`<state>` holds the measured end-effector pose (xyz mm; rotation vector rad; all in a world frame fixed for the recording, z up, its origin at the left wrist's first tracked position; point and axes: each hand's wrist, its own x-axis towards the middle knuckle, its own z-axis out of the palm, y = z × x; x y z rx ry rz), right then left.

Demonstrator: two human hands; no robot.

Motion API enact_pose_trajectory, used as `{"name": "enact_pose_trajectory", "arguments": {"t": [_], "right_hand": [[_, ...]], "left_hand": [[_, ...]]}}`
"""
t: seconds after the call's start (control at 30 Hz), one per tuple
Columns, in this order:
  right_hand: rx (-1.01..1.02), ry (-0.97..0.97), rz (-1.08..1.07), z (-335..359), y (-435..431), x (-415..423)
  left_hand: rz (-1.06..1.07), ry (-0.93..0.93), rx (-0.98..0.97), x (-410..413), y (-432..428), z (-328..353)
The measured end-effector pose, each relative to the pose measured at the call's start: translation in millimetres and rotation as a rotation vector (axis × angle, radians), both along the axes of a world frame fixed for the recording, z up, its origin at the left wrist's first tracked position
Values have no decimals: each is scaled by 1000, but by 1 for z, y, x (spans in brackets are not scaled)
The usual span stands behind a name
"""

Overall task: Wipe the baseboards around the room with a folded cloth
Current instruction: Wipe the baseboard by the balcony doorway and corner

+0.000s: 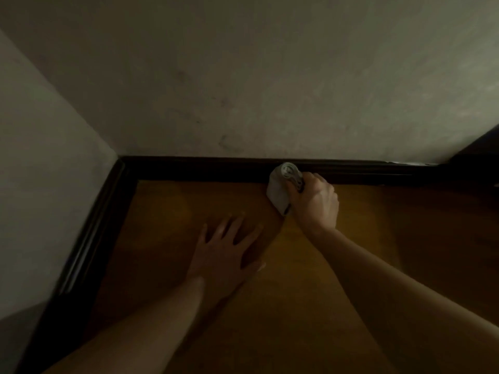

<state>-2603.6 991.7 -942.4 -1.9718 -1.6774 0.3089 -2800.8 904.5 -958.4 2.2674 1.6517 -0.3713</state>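
A dark baseboard (pixel 205 168) runs along the foot of the far wall and turns down the left wall at the corner. My right hand (pixel 314 203) grips a folded pale cloth (pixel 280 186) and holds its upper end against the far baseboard, right of the corner. My left hand (pixel 225 252) lies flat on the brown wooden floor (pixel 162 238) with its fingers spread, below and left of the cloth. The room is dim.
Pale, scuffed walls (pixel 243 90) meet at the corner at the left. A dark piece of furniture or door frame (pixel 478 155) stands against the wall at the far right. The left baseboard (pixel 89 238) runs toward the lower left.
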Motion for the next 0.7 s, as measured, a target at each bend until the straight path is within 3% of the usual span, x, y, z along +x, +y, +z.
{"name": "enact_pose_trajectory", "arguments": {"t": [0.43, 0.6, 0.7], "right_hand": [[18, 17, -216, -1, -12, 111], [-19, 7, -79, 2, -3, 96], [-3, 21, -129, 1, -3, 111]], "left_hand": [[-51, 60, -63, 66, -6, 9], [-32, 115, -93, 71, -1, 7], [-34, 131, -95, 73, -2, 10]]}}
